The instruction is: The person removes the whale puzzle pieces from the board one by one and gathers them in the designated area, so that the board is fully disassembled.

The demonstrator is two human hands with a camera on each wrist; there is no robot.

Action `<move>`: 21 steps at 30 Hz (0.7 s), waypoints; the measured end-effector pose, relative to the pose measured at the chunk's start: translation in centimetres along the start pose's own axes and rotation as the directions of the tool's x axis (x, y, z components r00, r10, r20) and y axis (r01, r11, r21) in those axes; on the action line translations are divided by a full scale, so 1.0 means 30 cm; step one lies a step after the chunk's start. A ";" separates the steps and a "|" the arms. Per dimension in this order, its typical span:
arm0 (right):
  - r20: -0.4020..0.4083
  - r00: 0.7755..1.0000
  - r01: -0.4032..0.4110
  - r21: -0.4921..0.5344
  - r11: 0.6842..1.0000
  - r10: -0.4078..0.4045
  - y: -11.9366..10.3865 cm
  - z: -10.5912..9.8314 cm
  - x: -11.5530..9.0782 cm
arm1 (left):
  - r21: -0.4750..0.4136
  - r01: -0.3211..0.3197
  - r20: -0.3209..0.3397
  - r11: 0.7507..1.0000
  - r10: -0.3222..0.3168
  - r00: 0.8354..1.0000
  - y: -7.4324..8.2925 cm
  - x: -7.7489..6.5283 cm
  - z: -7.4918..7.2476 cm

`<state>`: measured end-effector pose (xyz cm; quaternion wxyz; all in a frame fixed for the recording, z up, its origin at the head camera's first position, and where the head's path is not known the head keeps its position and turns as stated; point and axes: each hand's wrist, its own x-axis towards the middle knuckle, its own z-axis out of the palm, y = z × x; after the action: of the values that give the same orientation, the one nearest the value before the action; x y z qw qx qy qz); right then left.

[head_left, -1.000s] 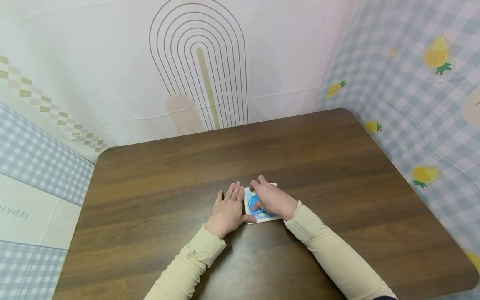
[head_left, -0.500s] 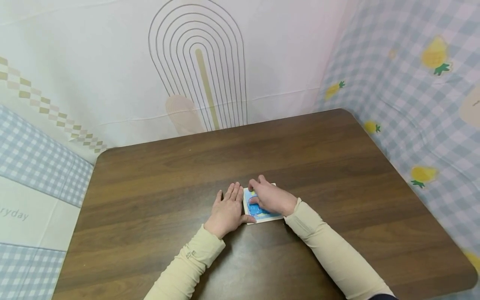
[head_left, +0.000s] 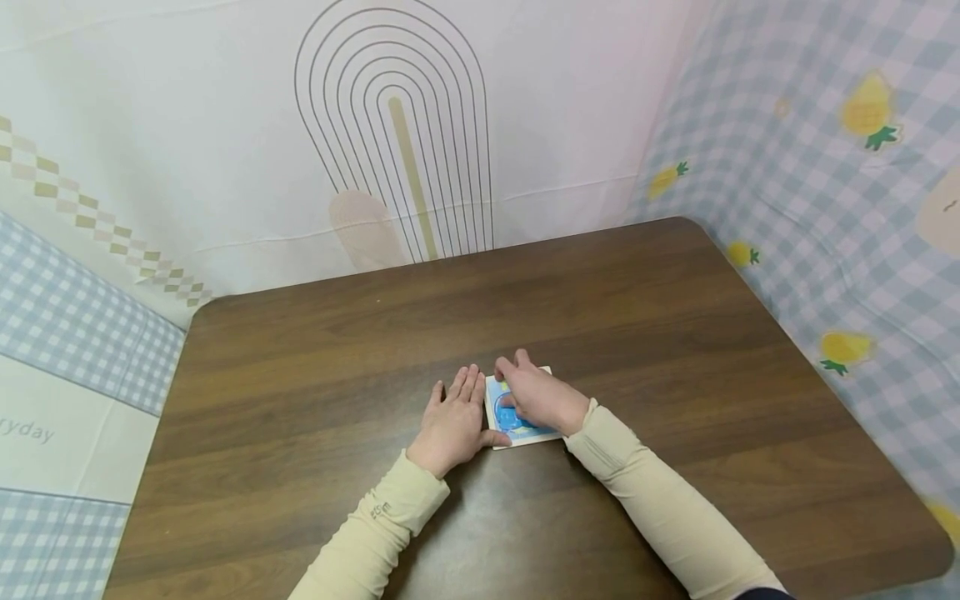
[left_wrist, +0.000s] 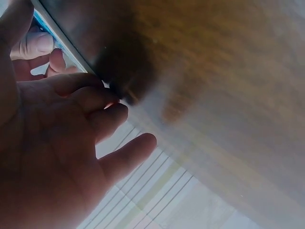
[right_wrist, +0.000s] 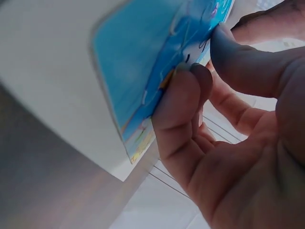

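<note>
A small square picture board [head_left: 513, 425] with a pale border and blue cartoon print lies on the table; curved seams like those of a jigsaw puzzle run through its picture [right_wrist: 131, 62]. My left hand [head_left: 450, 427] lies along its left edge, fingers straight, thumb over the near left corner. From the right, my right hand [head_left: 543, 398] reaches over the board with bent fingers and covers much of the print. In the right wrist view, the thumb [right_wrist: 228, 52] and index fingertip [right_wrist: 178, 81] touch the picture apart from each other, with no lifted piece showing between them.
The brown wooden table [head_left: 300, 367] extends around the board on all sides. A white patterned cloth [head_left: 225, 125] hangs behind its far edge, and a checked cloth with pineapples [head_left: 847, 250] hangs along the right side.
My right thumb has shifted a little away from me across the picture. The left hand keeps its place at the board's edge, and the board stays put.
</note>
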<state>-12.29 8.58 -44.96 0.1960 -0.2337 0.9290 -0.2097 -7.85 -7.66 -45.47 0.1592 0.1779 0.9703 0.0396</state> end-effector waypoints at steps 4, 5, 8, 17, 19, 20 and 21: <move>-0.032 0.999 0.023 0.002 1.000 -0.023 0.001 0.004 -0.001 | -0.006 0.008 -0.004 1.000 -0.008 1.000 -0.005 0.008 0.000; -0.035 0.999 0.029 0.006 1.000 -0.028 0.001 0.004 -0.002 | -0.007 0.012 -0.006 1.000 -0.013 1.000 -0.005 0.011 -0.001; -0.036 0.999 0.028 0.002 1.000 -0.028 0.001 0.002 -0.001 | -0.003 0.021 -0.031 1.000 -0.021 0.999 -0.005 0.024 -0.006; -0.018 1.000 0.020 -0.005 1.000 -0.020 -0.001 -0.006 0.000 | 0.047 0.044 -0.084 0.998 -0.040 0.996 0.005 0.044 -0.023; -0.019 0.999 0.028 -0.006 1.000 -0.029 -0.001 -0.006 0.000 | 0.049 0.048 -0.089 0.998 -0.044 0.995 0.004 0.044 -0.023; -0.019 0.999 0.032 -0.006 0.999 -0.032 -0.001 -0.005 0.000 | 0.048 0.049 -0.090 0.998 -0.045 0.995 0.003 0.043 -0.023; -0.019 0.999 0.036 -0.004 0.999 -0.036 -0.001 -0.005 -0.001 | 0.045 0.049 -0.091 0.998 -0.045 0.995 0.002 0.042 -0.023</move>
<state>-12.32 8.61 -44.81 0.1827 -0.2487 0.9268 -0.2138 -9.15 -7.16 -45.19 0.1120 0.1568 0.9810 0.0211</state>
